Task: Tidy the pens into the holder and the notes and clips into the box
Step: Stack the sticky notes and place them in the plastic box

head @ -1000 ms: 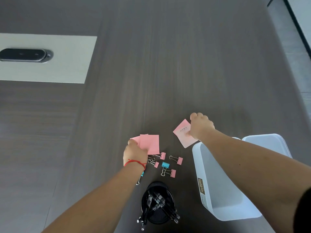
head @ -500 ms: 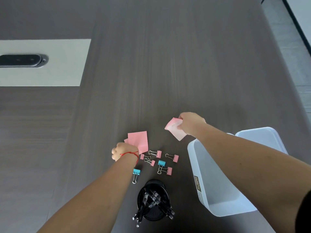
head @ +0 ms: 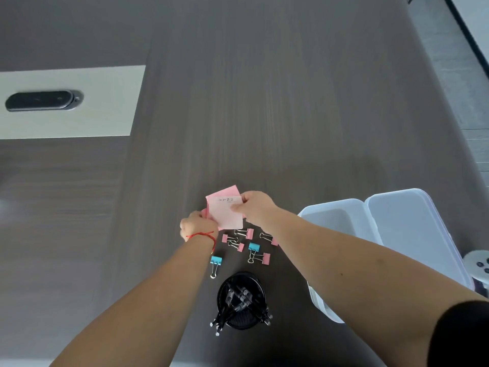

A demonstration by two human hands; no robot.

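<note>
My left hand (head: pixel 197 225) grips a small stack of pink sticky notes (head: pixel 225 194) by its lower left corner. My right hand (head: pixel 255 207) pinches one pink note with writing (head: pixel 229 213) and holds it over that stack. Several pink and blue binder clips (head: pixel 254 247) lie on the dark table just below the hands; one blue clip (head: pixel 215 262) lies apart to the left. A black mesh pen holder (head: pixel 242 300) full of black pens stands nearer to me. The white box (head: pixel 330 215) sits open at the right, partly hidden by my right forearm.
The box's lid (head: pixel 412 234) lies beside it on the right. A pale inset panel (head: pixel 92 102) with a black oval cover (head: pixel 39 100) is at the far left of the table. A white round object (head: pixel 479 263) shows at the right edge.
My right hand lifted the written note and carried it left onto the stack. My left hand shifted right, and both hands now meet at the notes.
</note>
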